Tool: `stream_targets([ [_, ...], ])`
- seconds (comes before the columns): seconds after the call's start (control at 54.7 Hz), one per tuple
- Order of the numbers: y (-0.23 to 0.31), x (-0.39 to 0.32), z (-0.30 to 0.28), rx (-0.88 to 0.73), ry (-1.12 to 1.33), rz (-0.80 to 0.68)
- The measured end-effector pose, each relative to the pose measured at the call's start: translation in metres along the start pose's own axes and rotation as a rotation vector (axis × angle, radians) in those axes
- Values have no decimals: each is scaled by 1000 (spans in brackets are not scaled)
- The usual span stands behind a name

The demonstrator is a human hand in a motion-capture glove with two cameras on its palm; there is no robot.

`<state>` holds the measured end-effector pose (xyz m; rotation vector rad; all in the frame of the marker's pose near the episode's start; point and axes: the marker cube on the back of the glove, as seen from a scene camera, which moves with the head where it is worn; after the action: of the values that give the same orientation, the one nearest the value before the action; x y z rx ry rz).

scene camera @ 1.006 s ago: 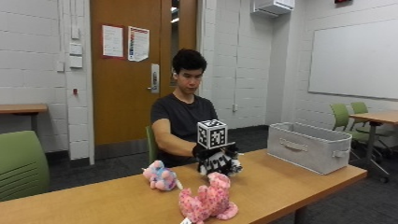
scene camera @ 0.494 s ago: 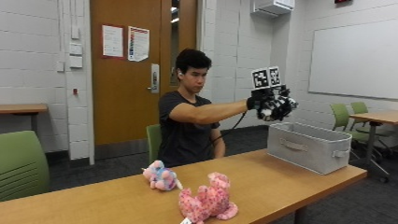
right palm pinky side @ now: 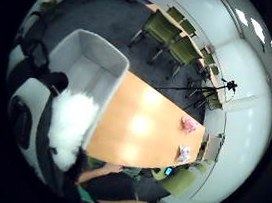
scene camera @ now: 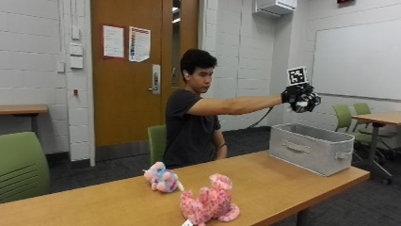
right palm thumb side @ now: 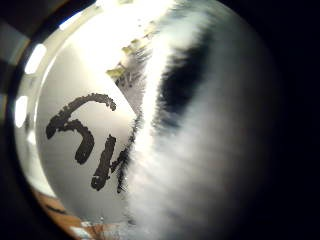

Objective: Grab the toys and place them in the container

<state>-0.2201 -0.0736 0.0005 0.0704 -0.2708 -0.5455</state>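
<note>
My gloved right hand (scene camera: 300, 98) is stretched out at arm's length, high above the grey fabric container (scene camera: 311, 147) at the table's right end. It grips a white furry toy (scene camera: 306, 101), which shows close to the palm as white fur (right palm pinky side: 70, 123) over the container's open inside (right palm pinky side: 87, 70) and fills much of the thumb side view (right palm thumb side: 200, 150). Two pink plush toys lie on the wooden table (scene camera: 269, 181): a small pink and blue one (scene camera: 161, 177) and a larger pink one (scene camera: 210, 204) near the front edge.
Green chairs (scene camera: 22, 165) stand around the room, and another table (scene camera: 379, 120) is at the right. A tripod (right palm pinky side: 213, 89) stands beyond the table's far side. Behind the person is a wooden door (scene camera: 134, 70).
The hand has risen from the table with the white toy and swung right, from in front of the person's chest to above the container.
</note>
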Motion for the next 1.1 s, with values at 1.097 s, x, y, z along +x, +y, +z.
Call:
stream_targets([
  [1.097, 137, 118, -36, -120, 254, 291],
])
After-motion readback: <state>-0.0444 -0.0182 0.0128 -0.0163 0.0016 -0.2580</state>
